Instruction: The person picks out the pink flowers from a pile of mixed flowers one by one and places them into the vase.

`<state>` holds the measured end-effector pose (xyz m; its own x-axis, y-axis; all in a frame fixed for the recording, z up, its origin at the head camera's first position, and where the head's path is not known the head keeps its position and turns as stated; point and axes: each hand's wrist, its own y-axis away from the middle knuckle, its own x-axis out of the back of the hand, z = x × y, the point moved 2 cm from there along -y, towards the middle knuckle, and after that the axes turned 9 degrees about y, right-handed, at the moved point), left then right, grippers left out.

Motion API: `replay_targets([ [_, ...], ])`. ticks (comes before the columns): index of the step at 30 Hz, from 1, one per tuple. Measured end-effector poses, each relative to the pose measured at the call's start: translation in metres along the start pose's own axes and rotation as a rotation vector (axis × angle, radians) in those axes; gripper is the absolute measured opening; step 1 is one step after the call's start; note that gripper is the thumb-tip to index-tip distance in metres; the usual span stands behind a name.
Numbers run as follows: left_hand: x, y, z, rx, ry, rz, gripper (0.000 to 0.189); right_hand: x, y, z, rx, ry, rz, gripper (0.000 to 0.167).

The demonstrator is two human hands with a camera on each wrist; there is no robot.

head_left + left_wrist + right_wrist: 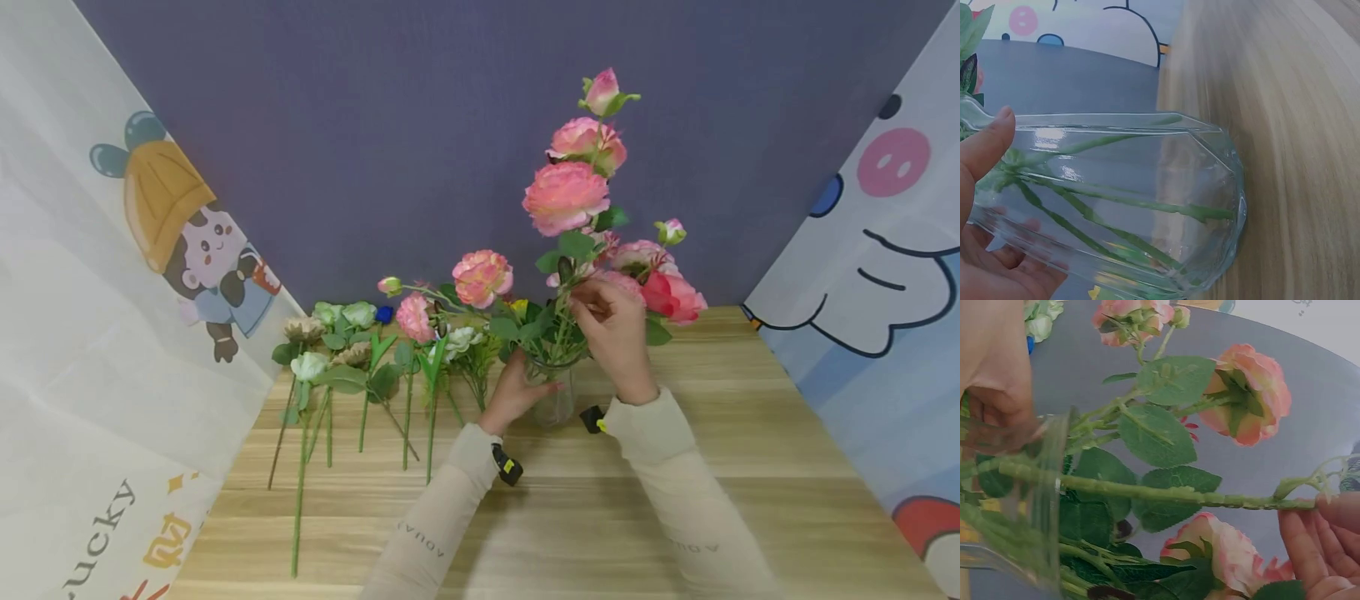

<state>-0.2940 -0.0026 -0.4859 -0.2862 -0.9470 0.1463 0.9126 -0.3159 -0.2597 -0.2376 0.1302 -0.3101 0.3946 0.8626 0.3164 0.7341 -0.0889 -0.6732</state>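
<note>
A clear glass vase (pixel 557 407) stands on the table with several green stems inside, plainly seen through its wall in the left wrist view. My left hand (pixel 513 393) grips it near the rim, thumb on one side and fingers on the other. Above the rim, my right hand (pixel 617 340) pinches a green stem (pixel 1210 499) between thumb and fingers; the stem's lower part is inside the vase. Tall pink flowers (pixel 566 197) rise over that hand. More pink blooms lean out to the left (pixel 482 278) and right (pixel 672 297). Leaves partly hide the vase mouth.
Left of the vase, loose artificial flowers lie on the wooden table (pixel 720 467): pale green roses (pixel 310 367), brownish blooms (pixel 303 327), a blue one (pixel 384 314) and white ones (pixel 461 342). A dark purple-grey panel (pixel 375 125) stands behind, with printed cartoon sheets at both sides.
</note>
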Motion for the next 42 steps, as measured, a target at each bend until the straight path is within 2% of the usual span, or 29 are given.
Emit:
replay_targets([
  [4,0.000,0.001,-0.001,0.029,-0.011,0.001,0.090,-0.005,0.003,0.000,-0.024,-0.004,-0.028,0.008],
  [8,0.000,0.002,-0.001,0.045,-0.026,0.000,0.091,-0.010,0.006,0.003,0.009,0.035,-0.030,0.005],
  [11,0.001,0.002,0.000,0.050,-0.031,-0.002,0.091,-0.016,0.007,0.017,0.040,0.058,-0.027,0.008],
  [15,0.001,0.002,-0.001,0.063,-0.032,-0.005,0.091,-0.023,0.009,0.041,0.027,0.042,-0.042,0.017],
  [20,0.002,0.001,-0.002,0.092,-0.061,-0.004,0.095,-0.027,0.012,0.052,0.024,0.059,-0.061,0.015],
  [23,0.002,0.000,-0.003,0.086,-0.078,0.000,0.095,-0.029,0.015,0.055,0.026,0.072,-0.083,0.013],
  [31,0.001,0.002,-0.003,0.109,-0.094,0.002,0.095,-0.035,0.023,0.062,-0.045,0.108,-0.142,0.020],
  [38,0.000,0.001,-0.002,0.073,-0.088,0.008,0.091,-0.039,0.028,0.068,-0.056,0.153,-0.170,0.021],
  [42,0.000,0.002,-0.003,0.098,-0.095,0.013,0.091,-0.040,0.032,0.072,-0.089,0.184,-0.213,0.021],
])
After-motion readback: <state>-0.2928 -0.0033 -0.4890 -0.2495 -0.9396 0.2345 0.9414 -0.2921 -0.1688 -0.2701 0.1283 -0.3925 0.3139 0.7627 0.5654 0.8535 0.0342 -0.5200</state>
